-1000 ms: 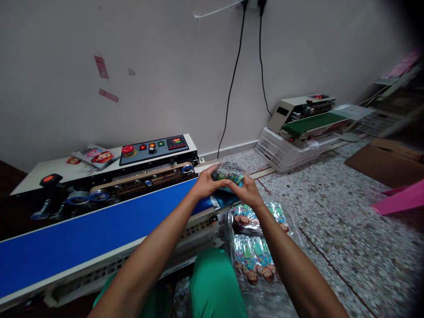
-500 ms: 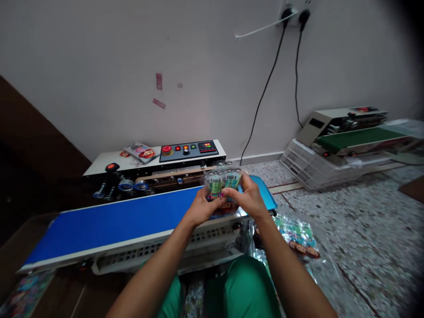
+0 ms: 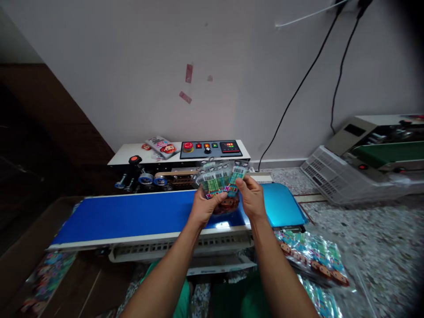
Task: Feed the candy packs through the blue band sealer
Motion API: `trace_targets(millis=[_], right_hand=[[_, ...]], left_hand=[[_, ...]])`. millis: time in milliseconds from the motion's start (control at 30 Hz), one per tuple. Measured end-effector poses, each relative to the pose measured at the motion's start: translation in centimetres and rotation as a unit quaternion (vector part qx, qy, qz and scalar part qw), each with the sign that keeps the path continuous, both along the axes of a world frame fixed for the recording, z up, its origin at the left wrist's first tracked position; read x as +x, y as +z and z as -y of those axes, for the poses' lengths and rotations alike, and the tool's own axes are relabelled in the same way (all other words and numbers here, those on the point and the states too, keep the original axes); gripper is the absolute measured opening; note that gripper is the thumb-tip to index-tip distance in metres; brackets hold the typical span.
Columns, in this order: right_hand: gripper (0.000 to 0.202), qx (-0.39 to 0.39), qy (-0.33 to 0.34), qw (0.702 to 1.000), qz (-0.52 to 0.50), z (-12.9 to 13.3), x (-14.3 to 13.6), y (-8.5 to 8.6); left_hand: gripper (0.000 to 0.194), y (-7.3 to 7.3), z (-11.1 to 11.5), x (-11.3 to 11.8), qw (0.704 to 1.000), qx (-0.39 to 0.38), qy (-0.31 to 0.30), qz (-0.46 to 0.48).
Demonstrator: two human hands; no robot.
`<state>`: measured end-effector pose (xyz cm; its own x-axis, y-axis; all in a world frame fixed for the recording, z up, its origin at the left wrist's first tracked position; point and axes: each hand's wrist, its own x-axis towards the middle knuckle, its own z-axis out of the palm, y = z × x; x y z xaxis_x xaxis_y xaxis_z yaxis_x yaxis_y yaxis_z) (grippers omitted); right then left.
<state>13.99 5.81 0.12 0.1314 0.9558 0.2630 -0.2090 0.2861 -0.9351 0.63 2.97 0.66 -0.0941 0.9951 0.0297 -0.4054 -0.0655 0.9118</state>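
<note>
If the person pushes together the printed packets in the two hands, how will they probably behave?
The printed packets may slide over one another, since their clear plastic looks glossy and they overlap loosely. They are probably light: the left hand and right hand hold them up by the fingers.

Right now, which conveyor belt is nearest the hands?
The blue belt, below the lit display; the other belt, far right above the white crate, is green.

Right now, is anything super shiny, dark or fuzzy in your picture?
Head view: light glints off the plastic-wrapped packs at lower right; head view: deep shadow hides most of the far left, and the top right corner is black; head view: small print on the held packets looks too soft to read.
</note>
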Motion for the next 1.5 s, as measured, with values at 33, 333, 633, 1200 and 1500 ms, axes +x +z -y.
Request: trace_targets(millis=[33, 333, 633, 1200, 1500], right_hand=[[0.024, 0.001, -0.009, 1.000, -0.002, -0.1, -0.1, -0.3], [0.034, -0.015, -0.064, 0.984, -0.164, -0.7, -1.7, -0.1], [0.037, -0.023, -0.262, 0.955, 0.138, -2.0, 6.1, -1.3], [0.039, -0.171, -0.227, 0.755, 0.590, -3.2, 5.2, -3.2], [0.030, -0.013, -0.001, 0.988, 0.153, 0.1, 1.0, 0.3]], left_hand=[[0.050, -0.1, -0.1, -0.1, 1.000, -0.001, 0.006, 0.006], [0.044, -0.8, -0.6, 0.2, 0.999, -0.016, 0.004, 0.046], [0.043, -1.2, -0.7, -0.4, 0.999, -0.022, 0.025, 0.039], [0.035, -0.6, 0.1, -1.2, 0.998, -0.024, 0.037, -0.035], [0.037, -0.6, 0.3, -0.6, 0.999, -0.020, 0.024, -0.009]])
